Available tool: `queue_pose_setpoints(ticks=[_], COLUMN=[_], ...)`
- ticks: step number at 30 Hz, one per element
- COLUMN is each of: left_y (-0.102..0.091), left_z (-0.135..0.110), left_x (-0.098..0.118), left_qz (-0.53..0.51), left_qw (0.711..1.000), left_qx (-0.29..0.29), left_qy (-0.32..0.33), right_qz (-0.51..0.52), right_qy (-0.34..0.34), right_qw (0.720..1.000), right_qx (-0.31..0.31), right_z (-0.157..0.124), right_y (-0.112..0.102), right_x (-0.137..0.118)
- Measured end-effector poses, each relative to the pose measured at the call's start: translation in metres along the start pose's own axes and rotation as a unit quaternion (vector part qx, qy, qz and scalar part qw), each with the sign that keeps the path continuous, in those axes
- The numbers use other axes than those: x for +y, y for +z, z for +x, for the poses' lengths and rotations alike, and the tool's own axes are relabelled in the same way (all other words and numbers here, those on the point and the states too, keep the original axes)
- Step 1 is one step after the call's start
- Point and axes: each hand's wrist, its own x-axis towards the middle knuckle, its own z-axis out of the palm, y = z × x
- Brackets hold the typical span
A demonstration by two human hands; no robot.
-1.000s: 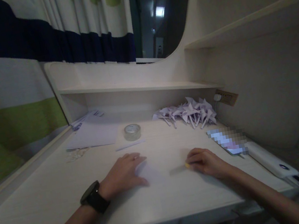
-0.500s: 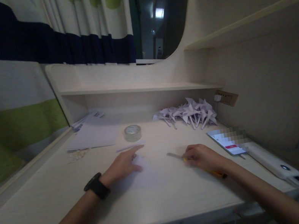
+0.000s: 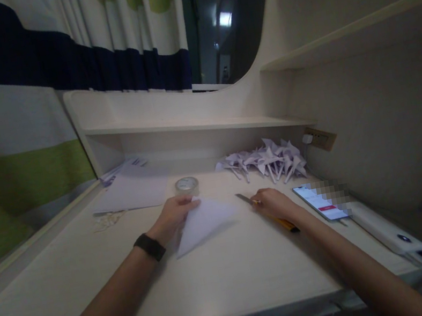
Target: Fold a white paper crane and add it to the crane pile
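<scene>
My left hand pinches a white sheet of paper by its upper left corner, thumb on top. The paper is tilted up off the desk and looks folded to a triangle. To its right, my right hand is closed round a yellow box cutter, whose metal blade points left toward the paper. A roll of clear tape lies just beyond my left hand. Several white paper pinwheels are heaped at the back right.
A stack of white paper lies at the back left, with small scraps before it. On the right are a lit phone and a white power strip with cables. A low shelf spans the desk's back.
My left hand has gone from lying spread over the paper to gripping its corner and lifting it. My right hand has moved slightly away from me with the box cutter.
</scene>
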Motion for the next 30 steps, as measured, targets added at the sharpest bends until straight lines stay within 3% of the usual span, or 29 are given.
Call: queue_pose_setpoints(ticks=[2,5,10,13,20,24,30], left_y=[0.001,0.003,0.010,0.015,0.019,0.019,0.019], left_z=[0.001,-0.001,-0.008,-0.010,-0.012,-0.014,-0.011], left_x=[-0.006,-0.013,-0.018,-0.018,-0.014,-0.014,-0.019], left_qz=[-0.013,-0.034,-0.051,-0.023,-0.007,-0.036,-0.075], left_qw=[1.000,0.999,0.998,1.000,1.000,0.999,0.997], left_qx=[0.016,0.021,0.009,0.006,0.015,-0.009,0.004], left_qy=[-0.004,-0.013,-0.019,-0.012,-0.019,-0.032,-0.023], right_qz=[0.043,0.218,0.413,0.458,0.529,0.538,0.542], right_qy=[0.011,0.007,0.022,0.071,0.108,0.095,0.069], right_qw=[0.998,0.970,0.908,0.883,0.837,0.831,0.827], right_qx=[0.046,0.108,0.074,0.068,0.088,0.106,0.133], right_z=[0.008,0.017,0.015,0.010,0.011,0.010,0.009], right_y=[0.000,0.006,0.029,0.041,0.051,0.049,0.048], right_x=[-0.008,-0.030,-0.067,-0.073,-0.060,-0.059,-0.061])
